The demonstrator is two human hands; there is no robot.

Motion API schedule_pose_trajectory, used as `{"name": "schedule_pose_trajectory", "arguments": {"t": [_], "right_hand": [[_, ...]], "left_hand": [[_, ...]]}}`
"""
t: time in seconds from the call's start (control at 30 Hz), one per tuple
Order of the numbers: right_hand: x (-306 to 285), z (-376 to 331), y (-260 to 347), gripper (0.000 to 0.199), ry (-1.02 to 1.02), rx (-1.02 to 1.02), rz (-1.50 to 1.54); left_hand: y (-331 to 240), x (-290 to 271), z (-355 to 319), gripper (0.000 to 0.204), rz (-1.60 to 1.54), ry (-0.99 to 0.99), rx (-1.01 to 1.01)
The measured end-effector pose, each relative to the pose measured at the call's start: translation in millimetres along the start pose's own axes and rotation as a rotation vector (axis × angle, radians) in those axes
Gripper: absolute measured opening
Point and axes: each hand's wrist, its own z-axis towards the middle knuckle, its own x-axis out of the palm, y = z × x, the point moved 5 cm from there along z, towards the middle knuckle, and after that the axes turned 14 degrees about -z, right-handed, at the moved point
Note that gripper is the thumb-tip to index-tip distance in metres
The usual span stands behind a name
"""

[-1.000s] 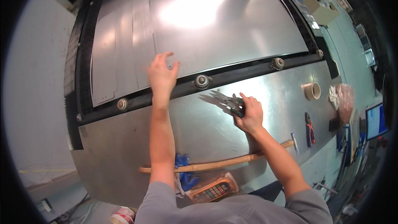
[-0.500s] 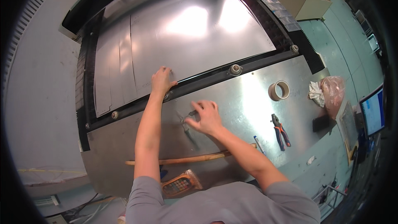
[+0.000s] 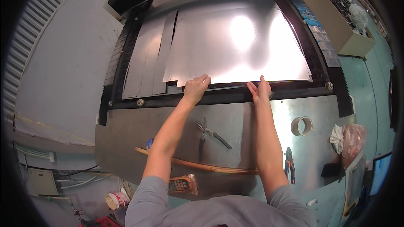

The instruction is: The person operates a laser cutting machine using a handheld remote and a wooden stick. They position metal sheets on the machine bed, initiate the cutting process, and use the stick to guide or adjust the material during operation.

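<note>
Metal sheet (image 3: 210,50): large, bright and flat, toward 1 o'clock of the view, spread over the machine bed; front edge near the black roller bar (image 3: 227,96), two light reflections on the surface. Steel table (image 3: 126,132): grey, in front of the bar, spanning 4 to 8 o'clock. Metal strips (image 3: 145,61): dull, narrower, at the sheet's 9 o'clock. Wooden rod (image 3: 210,167): long, slightly bent, at 6 o'clock, crossed by the left forearm. Plastic bag (image 3: 353,141): pinkish, crumpled, between 3 and 4 o'clock. Left hand (image 3: 197,89): at the sheet's 7 o'clock, fingers curled over the front edge, grasping the sheet. Right hand (image 3: 261,91): at the sheet's 5 o'clock, one digit raised at the edge, others just beside and lower; cannot tell whether gripping or only touching. Dark-handled pliers (image 3: 205,130): on the table at 6 o'clock, handles spread, lying free. Orange-and-dark-handled pliers (image 3: 289,165): on the table, 4 o'clock. Keypad device (image 3: 180,185): orange casing, between 6 and 7 o'clock, partly behind the left sleeve. Tape roll (image 3: 296,126): pale, between 3 and 4 o'clock, nearer than the bag.
</note>
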Motion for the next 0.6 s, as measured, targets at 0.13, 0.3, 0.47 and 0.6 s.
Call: {"name": "schedule_pose_trajectory", "arguments": {"t": [0.13,0.3,0.47,0.6], "right_hand": [[4.1,-3.8,11.1,0.042,-0.015,-0.056,-0.036],[3.0,0.9,12.9,0.023,0.018,-0.056,-0.047],[-1.5,2.2,13.6,0.023,0.057,-0.059,-0.075],[2.2,-0.4,11.6,0.038,0.151,-0.062,-0.004]], "left_hand": [[-4.1,-11.5,-5.8,0.018,-0.025,-0.156,-0.121],[0.7,-0.4,-59.2,0.036,-0.540,-0.492,-0.969],[-5.4,54.5,-62.5,0.055,-1.823,-0.669,-1.315],[2.5,73.8,-44.6,0.060,-2.202,-0.744,-1.407]]}}
